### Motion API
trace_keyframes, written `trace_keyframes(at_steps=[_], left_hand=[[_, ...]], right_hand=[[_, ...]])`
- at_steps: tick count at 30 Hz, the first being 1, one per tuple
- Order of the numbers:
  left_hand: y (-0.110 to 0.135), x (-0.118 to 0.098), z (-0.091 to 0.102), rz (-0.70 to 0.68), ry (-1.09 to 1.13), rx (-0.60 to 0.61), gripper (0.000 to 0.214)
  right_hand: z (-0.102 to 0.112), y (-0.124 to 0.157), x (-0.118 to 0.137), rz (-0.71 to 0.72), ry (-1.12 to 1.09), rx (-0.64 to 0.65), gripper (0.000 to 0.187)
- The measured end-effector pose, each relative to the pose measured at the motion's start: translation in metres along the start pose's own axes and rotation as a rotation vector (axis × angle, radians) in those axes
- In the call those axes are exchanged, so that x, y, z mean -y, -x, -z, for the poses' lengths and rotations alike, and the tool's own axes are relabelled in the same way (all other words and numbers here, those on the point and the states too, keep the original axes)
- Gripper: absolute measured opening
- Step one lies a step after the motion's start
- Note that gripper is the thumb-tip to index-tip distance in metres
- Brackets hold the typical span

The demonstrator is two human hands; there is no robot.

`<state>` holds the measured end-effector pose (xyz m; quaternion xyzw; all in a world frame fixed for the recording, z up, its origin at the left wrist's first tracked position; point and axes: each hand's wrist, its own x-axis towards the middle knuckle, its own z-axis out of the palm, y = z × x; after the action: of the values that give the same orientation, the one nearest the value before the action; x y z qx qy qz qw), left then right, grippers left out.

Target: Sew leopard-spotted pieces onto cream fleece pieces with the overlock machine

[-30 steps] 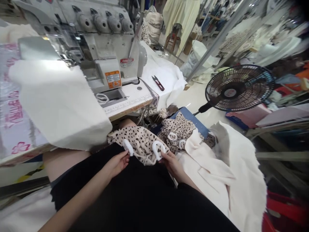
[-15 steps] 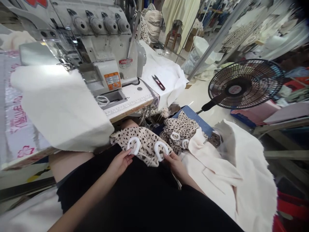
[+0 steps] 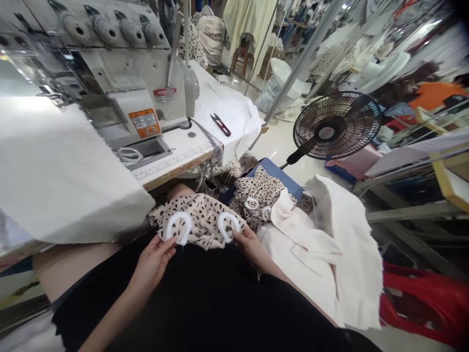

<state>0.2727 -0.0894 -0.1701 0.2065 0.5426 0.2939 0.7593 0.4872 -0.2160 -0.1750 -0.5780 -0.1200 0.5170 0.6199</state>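
A spotted beige fabric piece (image 3: pixel 203 220) with two white curved trims (image 3: pixel 179 226) on its near side lies spread over my lap. My left hand (image 3: pixel 156 259) pinches its left edge beside one trim, thumb on top. At the other end my right hand (image 3: pixel 252 247) is closed on the fabric's right edge, next to the second trim. Just beyond my right hand, a heap of similar spotted fabric (image 3: pixel 262 190) with white ring-like trims rests on a blue surface (image 3: pixel 282 176). Cream fabric (image 3: pixel 304 254) lies partly against that heap.
An overlock sewing machine (image 3: pixel 135 88) stands on the table at the left, a large cream cloth (image 3: pixel 73 181) at its front. Red-handled thread snips (image 3: pixel 221 125) lie on white cloth (image 3: pixel 238 107). A black fan (image 3: pixel 337 126) and a red stool (image 3: pixel 425 298) are on the right.
The view has swung to the right, so the machine and fabrics sit farther left. The spotted piece appears stretched flatter between my hands, its two trims a little farther apart.
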Motion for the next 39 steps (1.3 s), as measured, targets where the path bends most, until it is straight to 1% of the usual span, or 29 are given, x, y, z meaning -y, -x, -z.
trace_keyframes(at_steps=[4,6,8,10,11,12,13,14,15,16,17,18,19,20,21,23,24,25,26,27,30,33,34,36,39], left_hand=[[0.003,0.000,0.000,-0.001,-0.021,0.000,0.031],[0.004,0.001,0.001,-0.009,-0.032,-0.002,0.031],[0.006,0.002,0.001,-0.017,-0.044,0.004,0.032],[0.008,0.004,0.001,-0.027,-0.059,0.017,0.035],[0.009,0.004,0.001,-0.033,-0.070,0.028,0.037],[0.010,0.005,0.000,-0.039,-0.082,0.040,0.039],[0.011,0.006,-0.002,-0.044,-0.096,0.053,0.040],[0.013,0.006,-0.004,-0.049,-0.111,0.070,0.041],[0.015,0.006,-0.006,-0.052,-0.126,0.091,0.042],[0.018,0.005,-0.009,-0.047,-0.136,0.117,0.044],[0.022,0.004,-0.011,-0.050,-0.153,0.154,0.044],[0.025,0.002,-0.013,-0.069,-0.192,0.204,0.042],[0.029,-0.001,-0.014,-0.118,-0.257,0.258,0.038],[0.033,-0.005,-0.015,-0.213,-0.348,0.296,0.034],[0.035,-0.009,-0.015,-0.355,-0.459,0.305,0.030],[0.037,-0.017,-0.013,-0.699,-0.692,0.245,0.031],[0.036,-0.021,-0.012,-0.829,-0.784,0.201,0.036],[0.033,-0.024,-0.010,-0.901,-0.863,0.186,0.043],[0.030,-0.027,-0.008,-0.910,-0.933,0.210,0.048],[0.026,-0.030,-0.007,-0.876,-0.985,0.264,0.049],[0.016,-0.041,-0.005,-0.753,-1.059,0.440,0.043],[0.013,-0.055,-0.005,-0.709,-1.057,0.550,0.034],[0.013,-0.060,-0.004,-0.698,-1.048,0.565,0.027],[0.014,-0.068,0.001,-0.689,-1.015,0.537,0.016],[0.016,-0.073,0.016,-0.679,-0.950,0.420,0.019]], right_hand=[[-0.001,0.002,0.000,0.027,0.041,0.028,0.047],[0.003,0.001,-0.003,0.076,0.166,0.015,0.045],[0.008,-0.001,-0.006,0.141,0.308,-0.051,0.046],[0.010,-0.002,-0.006,0.243,0.438,-0.158,0.052],[0.007,-0.001,-0.005,0.323,0.514,-0.202,0.055],[0.002,0.001,-0.002,0.415,0.603,-0.212,0.057],[-0.006,0.003,0.000,0.516,0.706,-0.181,0.057],[-0.017,0.006,0.004,0.607,0.805,-0.101,0.058],[-0.030,0.008,0.006,0.670,0.887,0.019,0.059],[-0.044,0.010,0.009,0.693,0.942,0.156,0.062],[-0.058,0.011,0.010,0.694,0.986,0.270,0.065],[-0.070,0.010,0.012,0.679,1.022,0.349,0.066],[-0.080,0.008,0.013,0.649,1.052,0.392,0.063],[-0.087,0.006,0.015,0.605,1.074,0.411,0.055],[-0.091,0.003,0.018,0.556,1.082,0.415,0.044],[-0.090,-0.003,0.029,0.462,1.076,0.419,0.027],[-0.088,-0.005,0.037,0.425,1.077,0.427,0.026],[-0.085,-0.006,0.046,0.401,1.086,0.437,0.029],[-0.082,-0.006,0.055,0.389,1.102,0.453,0.033],[-0.080,-0.005,0.065,0.384,1.123,0.480,0.036],[-0.081,0.001,0.093,0.389,1.174,0.602,0.036],[-0.086,0.009,0.116,0.388,1.179,0.718,0.033],[-0.088,0.011,0.123,0.381,1.174,0.746,0.033],[-0.090,0.015,0.137,0.348,1.147,0.796,0.033],[-0.093,0.020,0.159,0.268,1.067,0.830,0.029]])
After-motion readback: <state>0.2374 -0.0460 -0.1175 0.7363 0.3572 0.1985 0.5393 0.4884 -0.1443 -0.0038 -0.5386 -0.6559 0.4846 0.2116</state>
